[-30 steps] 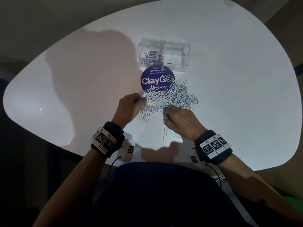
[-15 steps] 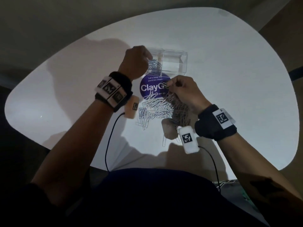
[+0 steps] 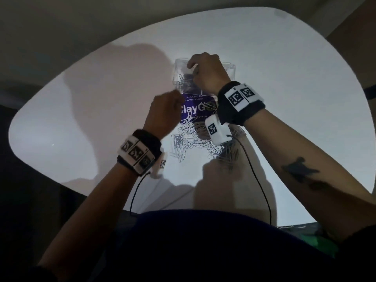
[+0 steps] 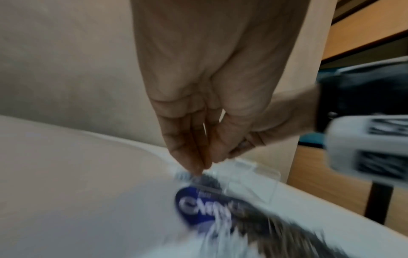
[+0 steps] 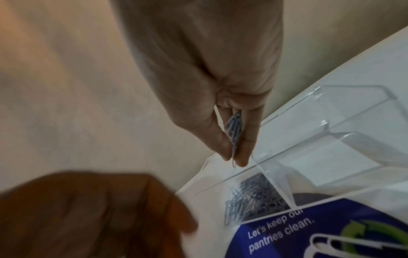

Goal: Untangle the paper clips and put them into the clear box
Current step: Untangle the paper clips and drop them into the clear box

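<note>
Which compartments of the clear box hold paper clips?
Only one: the clear box has paper clips in the compartment under the right hand; the other looks empty.

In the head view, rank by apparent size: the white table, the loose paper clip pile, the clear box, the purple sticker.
1. white table
2. paper clip pile, partly hidden by the right wrist
3. and 4. clear box and purple sticker: both partly covered by hands, too close to rank.

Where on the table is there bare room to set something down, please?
The white table is bare right of the clear box and along its far edge; the shadowed stretch left of the left hand is bare too. It is crowded between the purple sticker and the person: the paper clip pile sprawls there under both wrists.
</note>
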Motion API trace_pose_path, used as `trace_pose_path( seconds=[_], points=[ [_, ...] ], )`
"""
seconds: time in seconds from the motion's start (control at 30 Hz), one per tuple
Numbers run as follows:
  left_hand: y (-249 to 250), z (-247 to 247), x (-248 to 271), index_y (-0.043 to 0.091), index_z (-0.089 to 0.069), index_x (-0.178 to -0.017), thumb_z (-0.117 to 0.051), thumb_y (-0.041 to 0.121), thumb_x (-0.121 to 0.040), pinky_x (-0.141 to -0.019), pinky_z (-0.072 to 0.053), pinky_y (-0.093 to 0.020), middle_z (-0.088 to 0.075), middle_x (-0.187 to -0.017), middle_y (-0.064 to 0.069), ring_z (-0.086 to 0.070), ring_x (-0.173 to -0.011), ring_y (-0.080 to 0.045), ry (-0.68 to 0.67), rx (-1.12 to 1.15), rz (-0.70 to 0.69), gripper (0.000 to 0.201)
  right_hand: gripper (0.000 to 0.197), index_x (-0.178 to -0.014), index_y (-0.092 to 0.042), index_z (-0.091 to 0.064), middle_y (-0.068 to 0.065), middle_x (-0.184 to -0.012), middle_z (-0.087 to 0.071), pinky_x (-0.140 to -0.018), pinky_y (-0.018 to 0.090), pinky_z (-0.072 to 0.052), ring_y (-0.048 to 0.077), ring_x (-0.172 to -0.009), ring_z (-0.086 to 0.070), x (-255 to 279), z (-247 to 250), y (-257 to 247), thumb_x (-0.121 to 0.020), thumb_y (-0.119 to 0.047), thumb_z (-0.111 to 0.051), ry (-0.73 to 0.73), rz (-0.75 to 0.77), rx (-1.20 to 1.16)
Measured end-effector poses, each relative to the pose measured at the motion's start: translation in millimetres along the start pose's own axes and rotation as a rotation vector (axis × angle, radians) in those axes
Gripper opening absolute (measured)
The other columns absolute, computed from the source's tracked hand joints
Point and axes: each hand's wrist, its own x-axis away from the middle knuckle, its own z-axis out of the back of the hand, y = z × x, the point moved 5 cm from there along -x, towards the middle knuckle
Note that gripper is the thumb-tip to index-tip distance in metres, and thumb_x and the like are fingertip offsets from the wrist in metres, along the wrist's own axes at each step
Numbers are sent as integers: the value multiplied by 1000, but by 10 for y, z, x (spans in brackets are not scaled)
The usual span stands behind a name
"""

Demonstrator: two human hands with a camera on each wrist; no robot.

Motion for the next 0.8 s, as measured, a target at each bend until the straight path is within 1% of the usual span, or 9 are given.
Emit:
trace_pose_path(
  seconds=[0.1,0.17,0.23,0.33,0.4,0.5,0.63,0.73,0.8],
  points=[
    [-150,-99,385,12,-68,-87,-55,-1,-77,-69,-54,-40,-69,-80,-6,-65,-71,-26,-113,-36,65,20,37,-113,-12,-66,8,-114,-65,-96,29,-45,26,-114,-56,-1,-23,-31,-83,4,-53,-20,14,35],
    [-226,-157,580,13,-68,-98,-63,1,-74,-74,-53,-35,-68,-91,-6,-65,-80,-24,-181,-57,114,27,35,-110,-13,-68,7,-112,-66,-96,34,-48,25,-111,-57,29,0,-49,-82,2,-54,-16,24,29],
    [-239,-216,717,9,-65,-110,-67,4,-76,-78,-50,-36,-62,-103,-10,-62,-89,-26,-229,-98,146,34,29,-103,-15,-71,5,-102,-68,-92,35,-52,23,-103,-61,101,61,-62,-82,-2,-56,38,47,-2],
    [-212,-287,790,7,-61,-116,-70,6,-79,-80,-47,-36,-52,-111,-13,-56,-98,-29,-227,-146,165,38,20,-94,-15,-72,-2,-90,-70,-81,20,-52,11,-84,-64,389,145,-31,-87,-6,-56,160,76,-112],
    [-203,-300,783,6,-62,-110,-71,8,-80,-76,-44,-33,-52,-107,-12,-56,-94,-30,-202,-154,178,31,17,-95,-14,-72,-7,-88,-69,-81,20,-52,6,-79,-63,665,63,50,-89,-7,-58,122,73,-124],
    [-191,-310,768,7,-66,-94,-71,8,-82,-70,-45,-35,-54,-98,-12,-58,-82,-29,-178,-130,174,13,24,-105,-16,-72,0,-96,-70,-83,33,-55,17,-87,-65,1002,-250,230,-85,-7,-63,-26,111,20],
    [-242,-359,752,11,-63,-77,-69,7,-82,-64,-44,-35,-56,-87,-5,-56,-77,-22,-196,-109,141,8,48,-131,-24,-58,2,-113,-53,-75,37,-50,20,-107,-50,1237,-640,426,-85,-31,-70,-196,148,204],
    [-267,-314,722,11,-59,-68,-69,3,-76,-63,-48,-36,-62,-68,4,-60,-67,-15,-152,-12,102,15,36,-120,-18,-64,5,-110,-49,-69,40,-52,23,-104,-50,1278,-703,472,-85,-23,-71,-154,190,203],
    [-347,-234,713,13,-59,-69,-70,5,-77,-60,-49,-24,-59,-62,10,-56,-58,-4,-111,142,209,16,24,-109,-14,-67,5,-107,-51,-72,41,-52,23,-100,-52,1265,-682,482,-85,-18,-70,-126,186,182]
  ],
)
